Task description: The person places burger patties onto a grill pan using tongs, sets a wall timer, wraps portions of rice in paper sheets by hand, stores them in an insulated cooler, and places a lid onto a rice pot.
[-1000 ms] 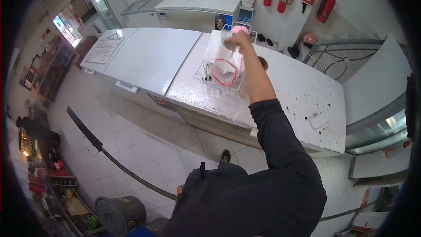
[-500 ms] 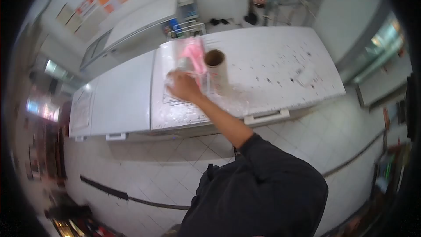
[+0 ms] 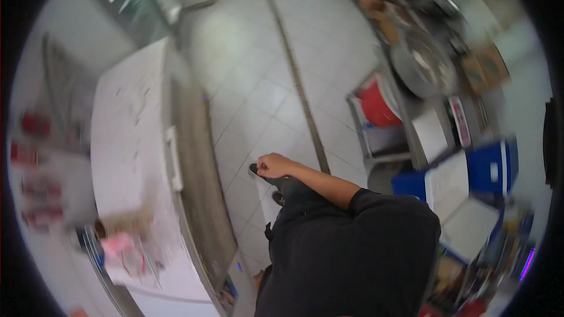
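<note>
My right hand (image 3: 273, 165) hangs over the tiled floor in front of my legs, with its fingers curled in. Whether it holds anything small is hidden. Just beyond it shows a dark shoe (image 3: 254, 169). No part of my left hand is visible. To the left runs a long white chest freezer (image 3: 132, 117) with a white handle (image 3: 174, 158). At its lower end, away from my hand, lie a pink plastic bag (image 3: 120, 245) and a brown cardboard tube (image 3: 126, 224), both blurred.
A metal shelf (image 3: 390, 157) on the right carries a large metal pot (image 3: 420, 61), with a red tub (image 3: 379, 103) lower down. Nearer me stands a blue and white cooler box (image 3: 449, 179). A dark strip (image 3: 296, 76) crosses the tiled floor (image 3: 258, 94).
My view has turned to the right, along the freezer and floor. My right hand has left the pink bag on the freezer and now hangs by my body.
</note>
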A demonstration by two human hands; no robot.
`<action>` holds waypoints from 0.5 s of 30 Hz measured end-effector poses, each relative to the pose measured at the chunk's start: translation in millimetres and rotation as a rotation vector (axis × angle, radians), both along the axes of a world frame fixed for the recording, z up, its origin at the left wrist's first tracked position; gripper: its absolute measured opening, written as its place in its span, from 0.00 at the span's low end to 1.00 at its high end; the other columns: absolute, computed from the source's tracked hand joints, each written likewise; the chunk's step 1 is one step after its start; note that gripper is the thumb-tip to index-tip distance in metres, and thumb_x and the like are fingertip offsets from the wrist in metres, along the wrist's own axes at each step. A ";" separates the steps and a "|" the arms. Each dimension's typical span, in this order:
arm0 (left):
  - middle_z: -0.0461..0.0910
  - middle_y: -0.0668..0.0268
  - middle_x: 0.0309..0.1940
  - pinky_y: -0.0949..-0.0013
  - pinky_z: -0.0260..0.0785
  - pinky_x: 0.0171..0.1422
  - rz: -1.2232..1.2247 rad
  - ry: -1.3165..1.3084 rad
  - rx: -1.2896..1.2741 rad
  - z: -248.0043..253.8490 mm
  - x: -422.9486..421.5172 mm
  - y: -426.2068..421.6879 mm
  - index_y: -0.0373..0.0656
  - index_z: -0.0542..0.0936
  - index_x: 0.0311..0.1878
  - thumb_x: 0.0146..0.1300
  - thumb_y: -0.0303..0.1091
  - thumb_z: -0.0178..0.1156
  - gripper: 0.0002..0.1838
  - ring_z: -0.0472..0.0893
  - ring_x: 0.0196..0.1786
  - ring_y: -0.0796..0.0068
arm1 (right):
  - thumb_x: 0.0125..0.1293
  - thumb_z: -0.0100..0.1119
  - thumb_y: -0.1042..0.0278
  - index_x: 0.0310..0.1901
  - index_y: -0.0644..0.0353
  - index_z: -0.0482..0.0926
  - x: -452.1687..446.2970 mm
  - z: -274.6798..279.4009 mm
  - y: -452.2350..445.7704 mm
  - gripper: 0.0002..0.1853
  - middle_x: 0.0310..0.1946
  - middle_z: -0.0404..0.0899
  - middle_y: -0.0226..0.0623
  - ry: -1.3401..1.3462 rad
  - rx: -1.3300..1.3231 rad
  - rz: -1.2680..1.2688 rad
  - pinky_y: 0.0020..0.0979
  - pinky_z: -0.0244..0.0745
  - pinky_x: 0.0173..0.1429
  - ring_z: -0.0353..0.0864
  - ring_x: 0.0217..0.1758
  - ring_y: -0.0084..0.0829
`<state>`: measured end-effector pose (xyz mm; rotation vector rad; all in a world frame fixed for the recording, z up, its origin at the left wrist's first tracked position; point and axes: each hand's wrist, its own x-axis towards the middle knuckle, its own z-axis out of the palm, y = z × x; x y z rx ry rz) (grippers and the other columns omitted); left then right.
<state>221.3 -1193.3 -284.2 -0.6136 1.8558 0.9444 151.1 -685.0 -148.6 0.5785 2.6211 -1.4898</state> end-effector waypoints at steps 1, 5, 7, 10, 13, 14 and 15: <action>0.76 0.65 0.21 0.68 0.63 0.25 -0.089 0.003 -0.006 0.9 -19.0 0.1 0.41 0.80 0.28 0.67 0.38 0.58 0.13 0.74 0.23 0.74 | 0.60 0.66 0.59 0.41 0.63 0.82 28.6 -11.6 23.4 0.16 0.35 0.86 0.45 -0.014 0.055 -0.151 0.39 0.79 0.45 0.86 0.39 0.42; 0.75 0.66 0.21 0.69 0.62 0.25 -0.294 0.044 0.003 9.8 -93.3 36.3 0.42 0.80 0.28 0.67 0.38 0.58 0.13 0.73 0.22 0.75 | 0.58 0.66 0.58 0.39 0.62 0.83 145.9 -37.1 102.7 0.15 0.33 0.86 0.46 -0.039 0.175 -0.637 0.39 0.79 0.45 0.86 0.40 0.42; 0.75 0.67 0.21 0.69 0.61 0.24 -0.327 0.097 0.051 10.3 -118.0 74.1 0.42 0.79 0.27 0.68 0.37 0.58 0.13 0.72 0.22 0.76 | 0.56 0.61 0.61 0.38 0.60 0.86 203.7 -26.8 125.8 0.13 0.37 0.85 0.51 -0.117 0.095 -0.887 0.45 0.79 0.51 0.85 0.44 0.51; 0.74 0.68 0.21 0.70 0.60 0.24 -0.347 0.199 0.150 23.9 -134.0 155.8 0.43 0.79 0.27 0.68 0.37 0.58 0.13 0.72 0.21 0.77 | 0.56 0.64 0.61 0.37 0.62 0.84 289.3 -40.4 158.5 0.13 0.34 0.85 0.49 -0.227 0.310 -1.083 0.42 0.79 0.46 0.85 0.41 0.47; 0.77 0.67 0.23 0.72 0.66 0.29 -0.401 0.360 0.227 31.6 -120.8 224.3 0.43 0.80 0.30 0.69 0.40 0.57 0.13 0.75 0.26 0.76 | 0.55 0.63 0.61 0.37 0.61 0.84 368.8 -41.2 179.6 0.13 0.34 0.85 0.49 -0.275 0.398 -1.229 0.44 0.78 0.48 0.85 0.41 0.48; 0.78 0.67 0.24 0.71 0.67 0.32 -0.386 0.343 0.217 32.8 -112.5 241.6 0.43 0.81 0.32 0.69 0.41 0.57 0.13 0.76 0.27 0.76 | 0.55 0.63 0.61 0.37 0.61 0.84 391.5 -45.4 187.1 0.13 0.34 0.85 0.49 -0.288 0.411 -1.273 0.44 0.78 0.48 0.85 0.41 0.49; 0.79 0.67 0.26 0.70 0.69 0.34 -0.375 0.326 0.204 34.7 -99.3 258.1 0.43 0.81 0.34 0.69 0.42 0.57 0.14 0.77 0.29 0.75 | 0.55 0.63 0.61 0.37 0.61 0.84 413.2 -51.4 194.7 0.13 0.34 0.85 0.49 -0.298 0.416 -1.302 0.44 0.78 0.48 0.85 0.41 0.49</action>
